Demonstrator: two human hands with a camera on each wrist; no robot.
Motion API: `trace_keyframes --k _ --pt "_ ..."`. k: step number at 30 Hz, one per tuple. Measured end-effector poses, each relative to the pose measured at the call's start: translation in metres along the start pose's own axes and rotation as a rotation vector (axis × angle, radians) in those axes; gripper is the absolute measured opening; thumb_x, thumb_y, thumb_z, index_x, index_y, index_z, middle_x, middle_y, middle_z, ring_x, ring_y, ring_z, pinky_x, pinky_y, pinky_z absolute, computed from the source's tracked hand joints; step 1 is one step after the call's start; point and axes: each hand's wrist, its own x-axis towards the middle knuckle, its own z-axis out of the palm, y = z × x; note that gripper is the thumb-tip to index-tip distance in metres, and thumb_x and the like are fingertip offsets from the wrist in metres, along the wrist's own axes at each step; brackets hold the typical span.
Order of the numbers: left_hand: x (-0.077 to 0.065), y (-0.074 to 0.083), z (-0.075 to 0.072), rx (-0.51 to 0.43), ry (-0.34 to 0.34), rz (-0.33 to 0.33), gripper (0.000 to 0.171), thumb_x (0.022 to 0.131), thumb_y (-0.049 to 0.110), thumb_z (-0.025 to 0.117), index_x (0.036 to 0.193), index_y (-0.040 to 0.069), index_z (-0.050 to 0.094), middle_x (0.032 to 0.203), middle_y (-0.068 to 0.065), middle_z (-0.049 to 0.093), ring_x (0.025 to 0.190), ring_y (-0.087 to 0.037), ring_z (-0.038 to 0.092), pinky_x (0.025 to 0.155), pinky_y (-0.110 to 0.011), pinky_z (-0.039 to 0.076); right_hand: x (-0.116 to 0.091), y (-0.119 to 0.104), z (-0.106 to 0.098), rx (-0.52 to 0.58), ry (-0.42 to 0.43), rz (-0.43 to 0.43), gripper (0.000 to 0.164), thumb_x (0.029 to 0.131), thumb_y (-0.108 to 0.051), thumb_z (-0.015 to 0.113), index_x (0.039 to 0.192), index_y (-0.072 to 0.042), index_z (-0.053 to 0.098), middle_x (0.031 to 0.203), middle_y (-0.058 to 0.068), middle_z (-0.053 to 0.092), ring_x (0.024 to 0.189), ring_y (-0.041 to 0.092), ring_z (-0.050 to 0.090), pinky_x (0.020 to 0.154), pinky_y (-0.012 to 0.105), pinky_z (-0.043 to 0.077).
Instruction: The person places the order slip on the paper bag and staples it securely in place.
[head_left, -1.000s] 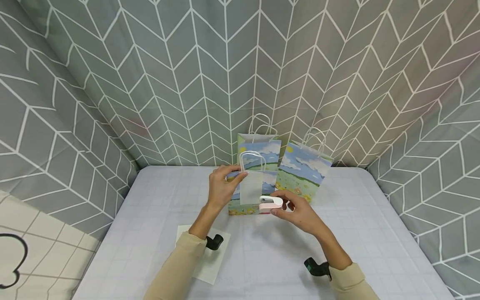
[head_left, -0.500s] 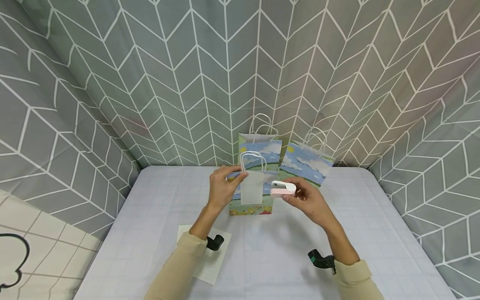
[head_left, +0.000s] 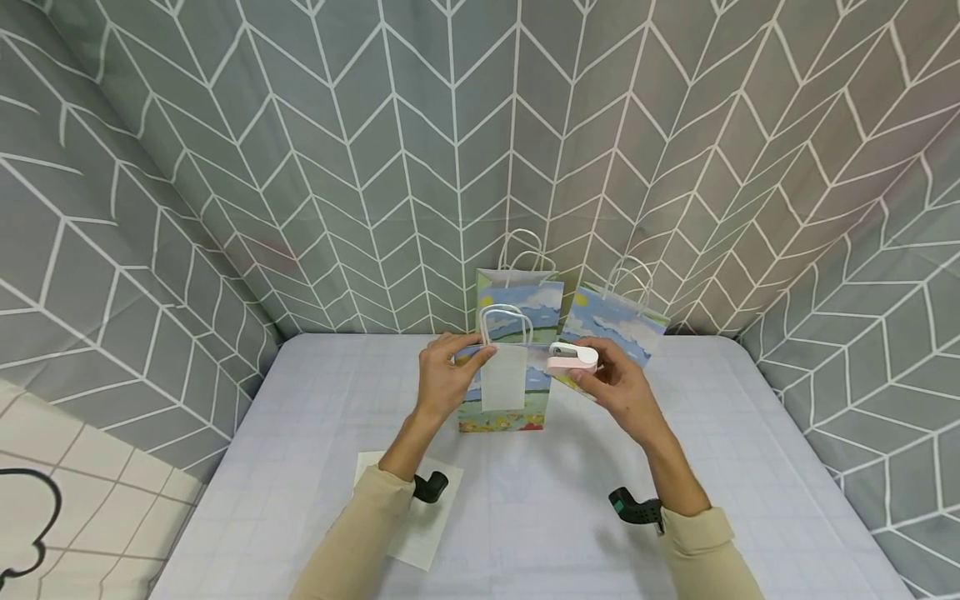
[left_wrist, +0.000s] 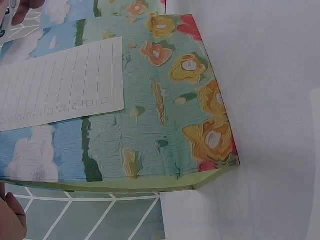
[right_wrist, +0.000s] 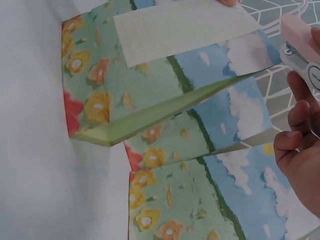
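A small paper gift bag (head_left: 502, 421) with painted clouds and flowers stands upright at the table's middle. Against its front lies a white slip of paper (head_left: 502, 379); the left wrist view shows lines and small boxes on the slip (left_wrist: 60, 85). My left hand (head_left: 442, 375) pinches the bag's top edge and the slip near the white handles (head_left: 506, 312). In my right hand (head_left: 622, 387) I hold a pink and white mini stapler (head_left: 573, 358), its mouth toward the bag's top right corner. In the right wrist view, the stapler (right_wrist: 300, 47) is right at that top edge.
Behind stand two matching bags, one upright (head_left: 525, 296) and one tilted (head_left: 611, 325), close to the patterned curtain (head_left: 420, 167). A pale sheet of paper (head_left: 420, 533) lies on the white table (head_left: 525, 533) under my left forearm.
My right hand has raised the stapler from low in front of the bag, up and slightly right, to its top right corner. My left hand has kept its place.
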Motion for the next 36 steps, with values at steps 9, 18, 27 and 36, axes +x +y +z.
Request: trace_keyframes --k 9,18,27,36 --pt "0.001 -0.002 0.003 -0.010 0.014 0.020 0.024 0.077 0.016 0.088 0.097 0.005 0.081 0.084 -0.009 0.077 0.068 -0.022 0.061 0.079 -0.047 0.048 0.008 -0.005 0.003 0.091 0.048 -0.014 0.045 0.099 -0.009 0.065 0.142 -0.006 0.051 0.120 0.006 0.056 0.097 0.016 0.063 0.078 0.026 0.053" --pt "0.001 0.001 0.002 -0.014 -0.003 -0.006 0.022 0.080 0.018 0.086 0.097 0.005 0.081 0.085 -0.011 0.076 0.074 -0.030 0.066 0.085 -0.050 0.048 0.022 -0.006 0.006 0.109 0.107 0.014 0.050 0.099 -0.017 0.066 0.144 -0.008 0.047 0.125 0.007 0.056 0.105 0.018 0.061 0.086 0.023 0.052" --pt "0.001 -0.002 0.001 -0.007 0.004 0.003 0.023 0.079 0.017 0.086 0.098 0.004 0.081 0.085 -0.010 0.076 0.075 -0.023 0.065 0.080 -0.047 0.049 0.039 -0.004 0.015 0.160 0.124 0.012 0.043 0.098 -0.014 0.067 0.137 -0.004 0.051 0.116 0.004 0.057 0.094 0.016 0.058 0.084 0.022 0.053" --pt "0.001 0.000 -0.001 -0.019 -0.010 -0.007 0.023 0.081 0.018 0.086 0.098 0.004 0.081 0.086 -0.011 0.076 0.073 -0.023 0.063 0.076 -0.045 0.048 0.049 -0.002 0.023 0.132 0.107 -0.004 0.044 0.099 -0.007 0.064 0.140 -0.002 0.051 0.118 0.004 0.061 0.092 0.016 0.057 0.080 0.025 0.051"
